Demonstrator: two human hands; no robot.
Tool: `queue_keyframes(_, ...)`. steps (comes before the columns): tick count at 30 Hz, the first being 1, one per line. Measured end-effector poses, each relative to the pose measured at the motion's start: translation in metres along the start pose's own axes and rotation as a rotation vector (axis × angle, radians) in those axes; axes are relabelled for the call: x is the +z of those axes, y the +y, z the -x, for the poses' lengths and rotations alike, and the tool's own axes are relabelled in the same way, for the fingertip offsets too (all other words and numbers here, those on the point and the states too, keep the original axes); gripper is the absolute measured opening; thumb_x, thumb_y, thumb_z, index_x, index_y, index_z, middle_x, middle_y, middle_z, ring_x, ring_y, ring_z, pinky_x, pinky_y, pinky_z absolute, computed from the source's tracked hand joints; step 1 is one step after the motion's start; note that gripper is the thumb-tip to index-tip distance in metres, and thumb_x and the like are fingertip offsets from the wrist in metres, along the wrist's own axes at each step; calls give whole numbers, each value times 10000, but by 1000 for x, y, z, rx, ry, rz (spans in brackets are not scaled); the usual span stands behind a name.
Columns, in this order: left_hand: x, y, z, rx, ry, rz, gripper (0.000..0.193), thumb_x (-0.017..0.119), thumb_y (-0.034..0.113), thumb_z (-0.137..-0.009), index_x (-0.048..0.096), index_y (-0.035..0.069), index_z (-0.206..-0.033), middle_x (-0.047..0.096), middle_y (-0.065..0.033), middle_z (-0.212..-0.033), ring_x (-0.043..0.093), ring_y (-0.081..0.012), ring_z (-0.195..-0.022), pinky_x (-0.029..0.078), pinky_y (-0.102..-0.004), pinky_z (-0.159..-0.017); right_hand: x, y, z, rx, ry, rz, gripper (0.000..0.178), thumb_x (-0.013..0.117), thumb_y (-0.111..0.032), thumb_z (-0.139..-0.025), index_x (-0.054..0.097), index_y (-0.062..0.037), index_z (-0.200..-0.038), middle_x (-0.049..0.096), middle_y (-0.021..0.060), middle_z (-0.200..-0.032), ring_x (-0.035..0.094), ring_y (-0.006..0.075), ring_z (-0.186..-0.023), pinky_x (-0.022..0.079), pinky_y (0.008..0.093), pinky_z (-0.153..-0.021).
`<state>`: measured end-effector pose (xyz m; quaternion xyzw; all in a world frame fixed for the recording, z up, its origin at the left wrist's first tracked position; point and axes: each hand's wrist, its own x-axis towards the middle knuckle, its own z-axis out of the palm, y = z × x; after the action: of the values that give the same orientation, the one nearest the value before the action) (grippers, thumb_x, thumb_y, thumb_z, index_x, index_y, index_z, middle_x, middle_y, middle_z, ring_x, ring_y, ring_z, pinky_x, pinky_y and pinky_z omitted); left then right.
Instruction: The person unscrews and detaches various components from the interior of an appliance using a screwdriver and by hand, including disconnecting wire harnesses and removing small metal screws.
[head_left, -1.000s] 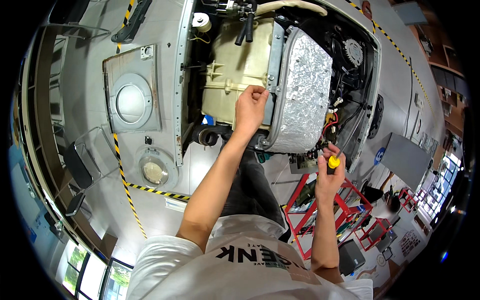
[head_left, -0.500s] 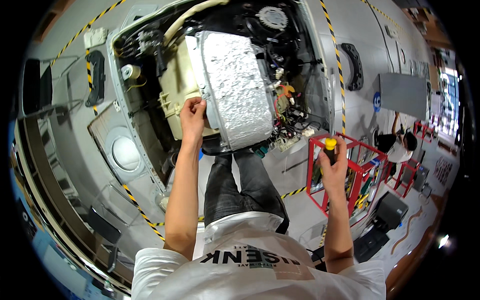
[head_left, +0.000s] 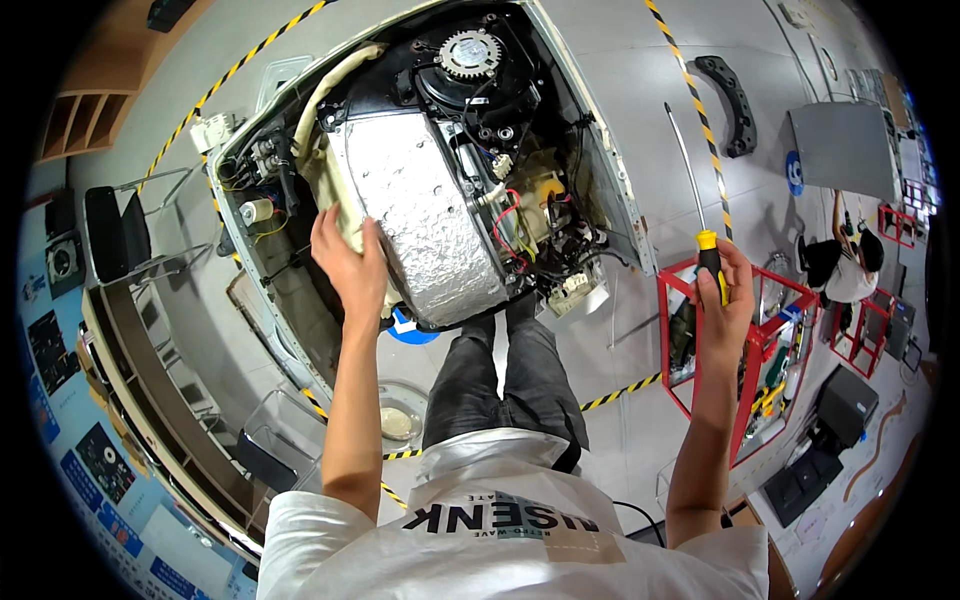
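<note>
An opened appliance cabinet (head_left: 590,95) stands before me with its insides exposed. A curved housing covered in silver foil (head_left: 420,215) fills its middle, beside a cream plastic part (head_left: 330,190). My left hand (head_left: 350,265) is at the left edge of the foil housing, over the cream part, fingers spread and holding nothing. Whether its fingertips touch is hard to tell. To the right of the cabinet, my right hand (head_left: 728,295) grips a yellow and black screwdriver (head_left: 708,250). Its long metal shaft points up and away, apart from the appliance.
Inside the cabinet sit a toothed metal disc (head_left: 470,55), red and yellow wires (head_left: 515,235) and a white connector (head_left: 570,292). A red-framed tool cart (head_left: 685,385) stands at right. Chairs (head_left: 120,235) are at left; another person (head_left: 850,268) is far right.
My left hand has come off the foil housing's edge strip, its closed fingers now spread. My right hand still holds the screwdriver, moved outward and its shaft tilted further left. The view has shifted.
</note>
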<state>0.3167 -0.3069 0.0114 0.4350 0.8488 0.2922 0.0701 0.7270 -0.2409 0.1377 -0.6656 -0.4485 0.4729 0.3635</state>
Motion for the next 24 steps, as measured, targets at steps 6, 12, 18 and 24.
queue_keyframes(6, 33, 53, -38, 197, -122, -275, 663, 596, 417, -951, 400, 69, -1480, 247, -256, -1572, 164, -444, -1470, 132, -581, -1171, -11, -14, -44, -181, -39, 136, 407, 620, 36, -878, 551, -20, -1275, 595, 39, -1068, 573, 86, -904, 506, 225, -787)
queue_keyframes(12, 58, 69, -40, 111, -227, -395, 694, 467, 507, -987, 322, 119, -1543, 197, -245, -1605, 157, -449, -1479, 83, -567, -1189, -1, -56, -88, -257, -7, 141, 298, 666, 23, -873, 603, -5, -1162, 648, 64, -1059, 630, 111, -838, 529, 233, -762)
queue_keyframes(18, 60, 71, -40, 110, -204, -444, 695, 478, 489, -980, 301, 140, -1554, 210, -217, -1609, 163, -417, -1485, 96, -529, -1201, 10, -79, -126, -365, -96, 106, 255, 684, 31, -868, 607, -4, -1109, 662, 78, -1109, 628, 112, -861, 523, 238, -774)
queue_keyframes(24, 59, 73, -41, 103, -227, -464, 694, 482, 473, -983, 289, 134, -1558, 210, -221, -1607, 160, -420, -1485, 104, -528, -1200, 14, -80, -142, -397, -203, 96, 247, 678, 53, -862, 602, 2, -1091, 665, 91, -1117, 616, 114, -946, 510, 237, -818)
